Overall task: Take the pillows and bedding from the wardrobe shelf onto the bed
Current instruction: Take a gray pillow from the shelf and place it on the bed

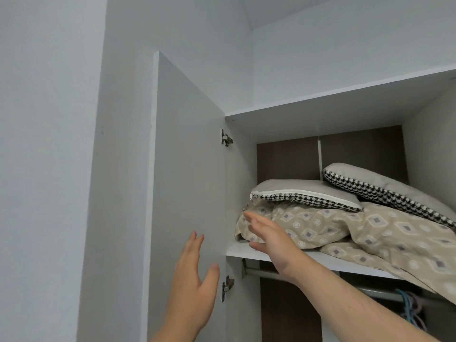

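On the white wardrobe shelf (237,251) lies beige patterned bedding (345,230), its right part drooping over the shelf edge. Two grey pillows with houndstooth edging rest on top: one (303,192) flat at the left, the other (385,187) tilted at the right. My right hand (269,239) reaches up with fingers spread, its fingertips at the left end of the bedding, holding nothing. My left hand (195,275) is raised and open in front of the open door, apart from the bedding.
The open wardrobe door (187,181) stands at the left with two metal hinges (225,138). Below the shelf a hanging rail (266,272) carries several coloured hangers (407,307). A white wall (49,144) lies to the left.
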A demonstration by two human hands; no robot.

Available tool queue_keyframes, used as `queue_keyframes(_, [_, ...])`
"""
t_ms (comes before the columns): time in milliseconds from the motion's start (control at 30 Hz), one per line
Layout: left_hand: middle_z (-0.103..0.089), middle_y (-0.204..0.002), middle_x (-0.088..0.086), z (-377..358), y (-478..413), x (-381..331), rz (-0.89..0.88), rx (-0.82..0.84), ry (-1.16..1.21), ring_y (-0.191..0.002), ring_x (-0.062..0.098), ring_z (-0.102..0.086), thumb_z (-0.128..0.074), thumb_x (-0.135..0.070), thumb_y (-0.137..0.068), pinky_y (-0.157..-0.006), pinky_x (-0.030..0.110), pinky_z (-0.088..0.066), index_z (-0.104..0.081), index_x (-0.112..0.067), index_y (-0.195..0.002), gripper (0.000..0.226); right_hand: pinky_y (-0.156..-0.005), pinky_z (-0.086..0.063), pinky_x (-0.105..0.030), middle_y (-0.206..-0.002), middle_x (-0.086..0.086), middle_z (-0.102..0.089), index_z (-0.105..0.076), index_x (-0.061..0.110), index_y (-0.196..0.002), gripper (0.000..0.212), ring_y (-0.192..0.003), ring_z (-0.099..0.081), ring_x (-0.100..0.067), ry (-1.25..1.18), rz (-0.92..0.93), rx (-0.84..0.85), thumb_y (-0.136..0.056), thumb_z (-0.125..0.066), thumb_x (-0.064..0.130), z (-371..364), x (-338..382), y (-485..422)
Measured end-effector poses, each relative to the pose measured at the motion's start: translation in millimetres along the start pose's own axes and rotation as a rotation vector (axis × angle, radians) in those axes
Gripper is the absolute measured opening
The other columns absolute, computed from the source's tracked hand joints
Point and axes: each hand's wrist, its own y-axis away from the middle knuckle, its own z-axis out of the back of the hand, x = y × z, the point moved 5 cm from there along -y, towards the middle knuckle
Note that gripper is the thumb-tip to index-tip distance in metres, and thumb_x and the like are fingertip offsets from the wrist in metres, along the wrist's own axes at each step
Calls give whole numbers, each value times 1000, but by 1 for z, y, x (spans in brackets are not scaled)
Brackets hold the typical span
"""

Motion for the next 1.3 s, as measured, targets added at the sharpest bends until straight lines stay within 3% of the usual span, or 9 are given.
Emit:
queue_keyframes(100, [-32, -138, -29, -51, -20, -24, 75, 65, 108, -131, 4, -35, -55, -17, -90, -112, 36, -30, -38, -46, -129, 52, -95, -47, -30, -133, 8, -52, -57, 29, -129, 30, -115, -50, -4, 49, 14, -90, -101, -47, 23, 64, -9, 13])
queue_keyframes(200, [-43, -112, -50, -96, -32, -52, 109, 98, 217, -108, -13, -45, -56, -21, -86, -94, 17, -38, -44, -60, -107, 46, -94, -46, -30, -127, 11, -55, -56, 38, -119, 27, -110, -51, 2, 115, 31, -135, -99, -52, 21, 122, -13, 21])
queue_keyframes(367, [-47, -136, -20, -172, -41, -84, 147, 166, 342, -125, 6, -44, -52, -37, -74, -107, 36, -36, -45, -40, -134, 60, -107, -39, -40, -126, 13, -55, -56, 40, -118, 28, -119, -50, -8, 283, 81, -313, -98, -53, 22, 207, -18, 33])
queue_keyframes(500, [-36, -139, -28, -234, -48, -110, 8, 223, 312, -129, -3, -32, -53, -35, -81, -105, 22, -27, -39, -39, -139, 60, -98, -41, -33, -125, 13, -54, -52, 37, -119, 26, -116, -48, -5, 441, 166, -525, -95, -53, 27, 259, -23, 40])
queue_keyframes(633, [-22, -143, -35, -302, -60, -135, -191, 273, 242, -129, -21, -13, -45, -48, -78, -95, 0, -16, -28, -41, -145, 70, -91, -37, -30, -120, 11, -57, -54, 38, -109, 25, -111, -52, -8, 345, 175, -729, -94, -55, 18, 323, -35, 33])
queue_keyframes(767, [-17, -145, -32, -350, -83, -145, -346, 239, 176, -134, -16, -7, -39, -52, -80, -110, 15, -11, -26, -38, -146, 69, -91, -36, -30, -118, 4, -60, -54, 32, -109, 27, -110, -54, -13, 382, 204, -867, -92, -57, 10, 377, -43, 9])
queue_keyframes(900, [-19, -147, -26, -397, -130, -145, -458, 208, 135, -133, -12, -7, -42, -48, -85, -107, 12, -4, -26, -30, -148, 68, -100, -40, -37, -122, 4, -57, -54, 31, -116, 26, -113, -52, -13, 563, 221, -936, -93, -55, 17, 415, -48, -30])
queue_keyframes(1033, [-27, -155, -7, -441, -183, -164, -525, 147, 102, -142, 8, -17, -40, -48, -85, -112, 25, -15, -32, -21, -146, 67, -105, -38, -40, -131, -1, -53, -52, 19, -131, 37, -121, -50, -19, 693, 206, -1041, -94, -53, 21, 457, -39, -62])
queue_keyframes(1300, [-57, -124, 9, -529, -279, -197, -583, 70, -317, -119, 28, -46, -43, -52, -86, -98, 41, -38, -53, -8, -117, 55, -104, -36, -43, -138, -17, -51, -48, 11, -138, 56, -127, -44, -36, 951, -187, -1200, -93, -49, 45, 540, -41, -98])
